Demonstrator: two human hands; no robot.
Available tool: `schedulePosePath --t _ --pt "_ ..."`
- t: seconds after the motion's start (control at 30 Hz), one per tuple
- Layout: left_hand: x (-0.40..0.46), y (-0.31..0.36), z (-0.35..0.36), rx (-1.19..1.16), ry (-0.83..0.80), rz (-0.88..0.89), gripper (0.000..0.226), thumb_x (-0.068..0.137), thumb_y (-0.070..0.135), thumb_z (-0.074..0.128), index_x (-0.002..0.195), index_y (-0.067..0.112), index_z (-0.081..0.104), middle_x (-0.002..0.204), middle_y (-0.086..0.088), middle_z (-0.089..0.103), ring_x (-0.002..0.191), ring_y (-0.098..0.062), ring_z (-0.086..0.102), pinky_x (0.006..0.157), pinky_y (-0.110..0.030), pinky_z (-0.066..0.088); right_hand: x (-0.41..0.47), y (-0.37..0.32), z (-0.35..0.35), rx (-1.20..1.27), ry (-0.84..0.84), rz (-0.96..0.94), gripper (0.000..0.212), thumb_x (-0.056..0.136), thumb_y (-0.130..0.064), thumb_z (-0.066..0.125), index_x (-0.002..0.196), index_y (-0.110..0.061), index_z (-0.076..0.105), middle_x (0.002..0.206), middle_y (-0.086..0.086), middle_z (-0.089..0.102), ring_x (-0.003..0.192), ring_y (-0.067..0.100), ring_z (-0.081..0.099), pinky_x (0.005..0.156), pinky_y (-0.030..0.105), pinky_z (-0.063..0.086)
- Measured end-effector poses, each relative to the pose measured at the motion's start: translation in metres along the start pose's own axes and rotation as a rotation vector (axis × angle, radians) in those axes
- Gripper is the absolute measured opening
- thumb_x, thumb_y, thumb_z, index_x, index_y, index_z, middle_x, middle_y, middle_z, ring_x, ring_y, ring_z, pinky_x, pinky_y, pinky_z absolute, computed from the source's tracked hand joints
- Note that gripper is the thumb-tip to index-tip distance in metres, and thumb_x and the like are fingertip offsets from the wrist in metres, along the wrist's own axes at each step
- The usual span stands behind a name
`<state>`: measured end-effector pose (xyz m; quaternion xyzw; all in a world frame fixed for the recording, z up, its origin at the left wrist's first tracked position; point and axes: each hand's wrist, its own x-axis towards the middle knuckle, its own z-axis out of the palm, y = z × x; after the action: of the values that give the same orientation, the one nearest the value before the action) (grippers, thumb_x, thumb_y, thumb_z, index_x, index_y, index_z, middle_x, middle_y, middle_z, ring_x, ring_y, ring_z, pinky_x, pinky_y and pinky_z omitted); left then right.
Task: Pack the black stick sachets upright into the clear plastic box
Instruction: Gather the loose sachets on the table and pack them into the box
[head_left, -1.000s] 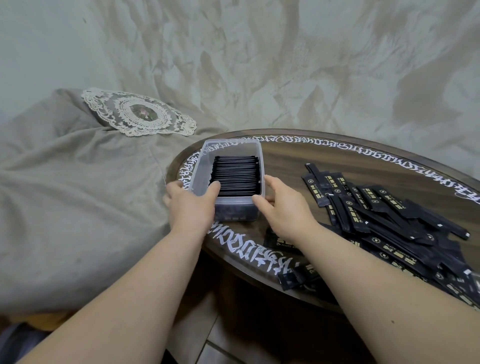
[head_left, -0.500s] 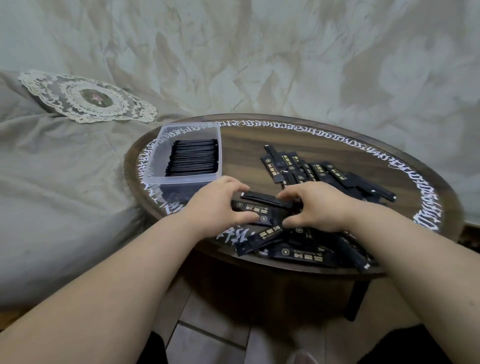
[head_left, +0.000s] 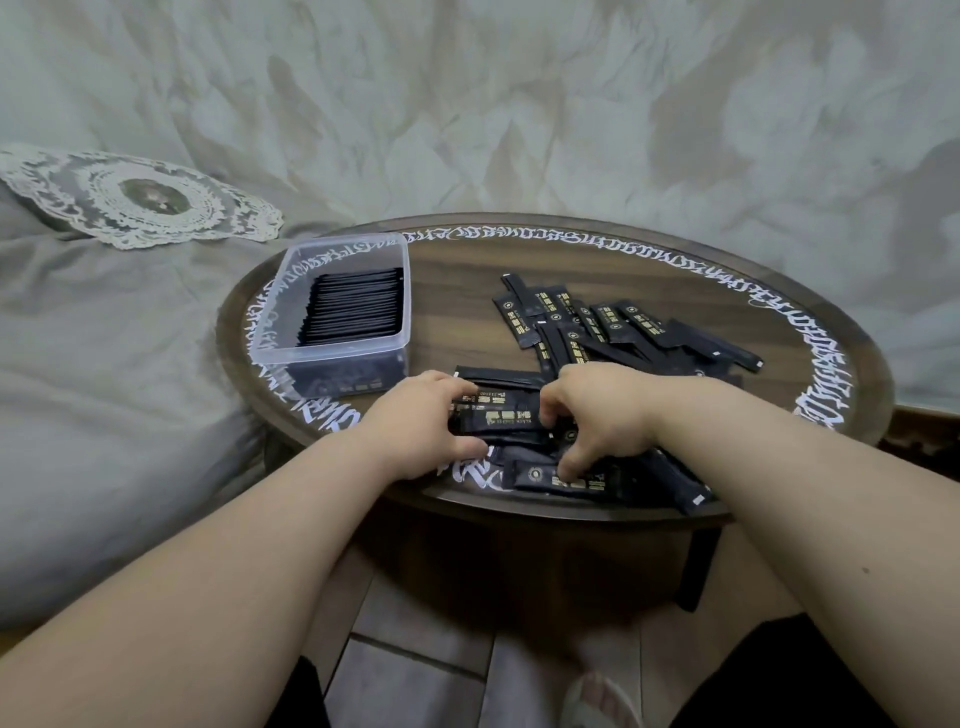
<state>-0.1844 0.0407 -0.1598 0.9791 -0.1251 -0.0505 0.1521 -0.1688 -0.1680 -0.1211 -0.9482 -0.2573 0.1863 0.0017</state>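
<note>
A clear plastic box (head_left: 291, 291) stands at the left of the round table, with a row of black stick sachets (head_left: 353, 312) packed upright along its right side. Loose black sachets (head_left: 613, 325) with gold print lie scattered over the table's middle and near edge. My left hand (head_left: 421, 423) grips a small bundle of sachets (head_left: 498, 415) from the left, thumb underneath. My right hand (head_left: 597, 405) curls its fingers round the same bundle's right end, one finger reaching down to a sachet (head_left: 566, 480) at the table edge.
The dark wooden table (head_left: 467, 270) has a white lettered band round its rim. A grey covered seat with a lace doily (head_left: 140, 200) lies to the left. A draped cloth hangs behind. Tiled floor and my knees are below.
Both hands left the box one second ago and moved right to the loose pile. Since half a second ago they stay on the bundle, fingers closing tighter round it.
</note>
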Motion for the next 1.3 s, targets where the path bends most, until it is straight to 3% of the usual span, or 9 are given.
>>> schedulePosePath --t 0.2,0.33,0.4,0.47,0.57,0.73,0.93,1.07,1.3 --pt "0.004 0.0 0.001 -0.054 -0.014 -0.028 0.067 0.083 0.032 0.067 0.144 0.026 0.04 0.146 0.002 0.039 0.129 -0.017 0.044 0.102 -0.023 0.034 0.015 0.0 0.008 0.099 0.213 -0.018 0.044 0.072 -0.048 0.077 0.107 -0.023 0.066 0.096 -0.006 0.05 0.097 0.019 0.056 0.082 0.03 0.047" --pt "0.002 0.001 -0.005 -0.138 -0.058 -0.011 0.065 0.086 0.022 0.058 0.146 0.026 0.034 0.151 0.003 0.034 0.122 -0.016 0.048 0.094 -0.019 0.034 0.006 0.004 0.0 0.148 0.171 -0.029 0.042 0.069 -0.049 0.078 0.099 -0.023 0.067 0.086 -0.012 0.049 0.092 0.014 0.054 0.077 0.027 0.044" --pt "0.002 0.001 -0.005 -0.181 -0.068 -0.004 0.065 0.086 0.025 0.059 0.147 0.027 0.034 0.151 0.003 0.033 0.117 -0.015 0.049 0.092 -0.018 0.034 0.003 0.005 -0.001 0.096 0.079 -0.029 0.045 0.067 -0.048 0.08 0.101 -0.023 0.065 0.085 -0.014 0.047 0.093 0.015 0.054 0.079 0.028 0.046" --pt "0.001 0.002 -0.001 -0.196 -0.075 0.017 0.073 0.083 0.035 0.067 0.147 0.026 0.033 0.15 0.003 0.035 0.127 -0.013 0.044 0.099 -0.017 0.031 0.006 0.003 0.004 0.05 0.074 -0.031 0.045 0.067 -0.046 0.08 0.103 -0.025 0.064 0.086 -0.013 0.046 0.092 0.016 0.053 0.08 0.029 0.047" --pt "0.002 0.003 0.009 -0.144 -0.042 0.069 0.09 0.074 0.05 0.075 0.148 0.025 0.031 0.146 0.001 0.038 0.133 -0.013 0.038 0.109 -0.024 0.029 0.017 -0.002 0.013 0.031 0.247 -0.034 0.036 0.071 -0.044 0.076 0.099 -0.025 0.063 0.092 -0.007 0.047 0.093 0.019 0.053 0.08 0.033 0.047" --pt "0.008 0.004 0.014 0.017 0.068 0.059 0.075 0.081 0.058 0.063 0.146 0.038 0.031 0.137 0.001 0.044 0.127 -0.02 0.038 0.106 -0.041 0.036 0.02 0.0 0.014 0.086 0.383 0.024 0.035 0.072 -0.046 0.075 0.092 -0.022 0.06 0.092 -0.005 0.052 0.091 0.019 0.056 0.079 0.034 0.048" --pt "0.012 0.004 0.011 0.18 0.091 0.085 0.059 0.091 0.057 0.049 0.145 0.034 0.037 0.129 0.002 0.046 0.119 -0.019 0.041 0.097 -0.032 0.038 0.015 0.009 0.017 0.041 0.278 -0.038 0.074 0.065 -0.054 0.077 0.13 -0.03 0.049 0.124 -0.006 0.049 0.111 0.018 0.042 0.097 0.039 0.041" --pt "0.013 0.005 0.01 0.204 0.107 0.094 0.058 0.093 0.056 0.046 0.145 0.032 0.037 0.128 0.001 0.047 0.117 -0.02 0.042 0.096 -0.033 0.04 0.02 0.005 0.018 0.013 0.291 -0.043 0.067 0.076 -0.05 0.07 0.136 -0.03 0.048 0.128 -0.008 0.053 0.114 0.019 0.038 0.096 0.042 0.042" --pt "0.013 0.006 0.01 0.22 0.103 0.083 0.056 0.094 0.051 0.048 0.145 0.031 0.036 0.129 -0.001 0.049 0.119 -0.021 0.046 0.095 -0.037 0.044 0.024 0.002 0.023 0.033 0.348 -0.055 0.058 0.082 -0.048 0.065 0.135 -0.029 0.05 0.126 -0.01 0.058 0.119 0.017 0.038 0.093 0.032 0.041"
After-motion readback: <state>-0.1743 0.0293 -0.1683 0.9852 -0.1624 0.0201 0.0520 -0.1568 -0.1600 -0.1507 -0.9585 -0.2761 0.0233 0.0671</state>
